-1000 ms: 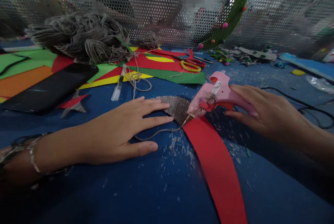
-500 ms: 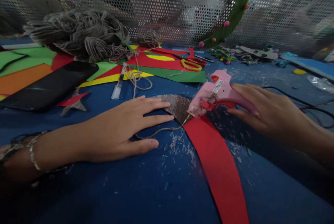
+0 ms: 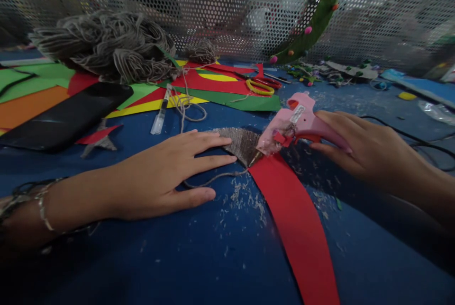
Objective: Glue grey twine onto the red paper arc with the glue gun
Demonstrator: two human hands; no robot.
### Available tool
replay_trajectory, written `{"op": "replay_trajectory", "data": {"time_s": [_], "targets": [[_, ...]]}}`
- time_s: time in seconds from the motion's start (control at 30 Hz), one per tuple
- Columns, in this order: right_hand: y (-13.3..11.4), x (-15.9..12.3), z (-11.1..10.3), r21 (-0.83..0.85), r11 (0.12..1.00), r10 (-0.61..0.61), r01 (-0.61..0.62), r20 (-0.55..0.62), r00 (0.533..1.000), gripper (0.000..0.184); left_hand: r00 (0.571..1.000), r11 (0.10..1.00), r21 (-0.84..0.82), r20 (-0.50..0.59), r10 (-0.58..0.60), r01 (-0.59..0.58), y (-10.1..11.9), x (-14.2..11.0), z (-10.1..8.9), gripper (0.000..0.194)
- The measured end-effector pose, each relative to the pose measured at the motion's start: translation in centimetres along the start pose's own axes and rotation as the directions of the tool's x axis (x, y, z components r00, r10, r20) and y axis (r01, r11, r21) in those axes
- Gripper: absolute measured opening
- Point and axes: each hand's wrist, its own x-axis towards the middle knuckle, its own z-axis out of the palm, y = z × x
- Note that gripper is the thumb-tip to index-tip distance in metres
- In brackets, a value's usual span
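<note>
My right hand [image 3: 359, 153] is wrapped round the handle of a pink hot glue gun [image 3: 302, 122], whose nozzle points down and left. The nozzle tip meets a curved red paper strip [image 3: 295, 215] at the edge where grey yarn wrapping [image 3: 241, 144] covers its far part. My left hand [image 3: 167, 172] lies flat with fingers spread, its fingertips on the wrapped part. A loose grey yarn strand [image 3: 216, 177] runs from under that hand to the nozzle tip. The far end of the wrapped part is hidden behind my left hand.
Behind lie a grey yarn heap [image 3: 117, 49], coloured paper sheets [image 3: 227, 99], scissors [image 3: 261, 87], a black phone [image 3: 67, 115], a capped pen-like tool [image 3: 161, 113] and a small star [image 3: 101, 140]. A perforated metal screen [image 3: 220, 21] stands at the back. A cord [image 3: 387, 127] runs at right.
The glue gun's nozzle has shifted very slightly at the edge of the yarn wrapping. Both hands stay almost where they were; the whole view has moved a little.
</note>
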Motion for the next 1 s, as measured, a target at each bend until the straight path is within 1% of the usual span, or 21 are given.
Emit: {"op": "replay_trajectory", "data": {"time_s": [0.17, 0.33, 0.77, 1.0], "targets": [[-0.1, 0.2, -0.2, -0.017, 1.000, 0.007, -0.007, -0.010, 1.000, 0.051, 1.000, 0.999, 0.024, -0.004, 0.027, -0.027, -0.2, 0.0, 0.1, 0.045], [0.1, 0.2, -0.1, -0.025, 0.999, 0.024, -0.025, -0.013, 1.000, 0.055, 1.000, 1.000, 0.022, 0.029, 0.011, -0.012, 0.1, 0.2, -0.2, 0.045], [0.8, -0.3, 0.6, -0.044, 0.998, 0.055, -0.055, 0.002, 0.998, 0.054, 1.000, 1.000, 0.013, 0.009, 0.007, -0.007, -0.3, 0.0, 0.1, 0.045], [1.0, -0.5, 0.5, -0.064, 0.993, 0.096, -0.094, 0.022, 0.995, 0.057, 1.000, 1.000, 0.022, 0.002, 0.015, -0.015, -0.1, 0.0, 0.1, 0.043]]}}
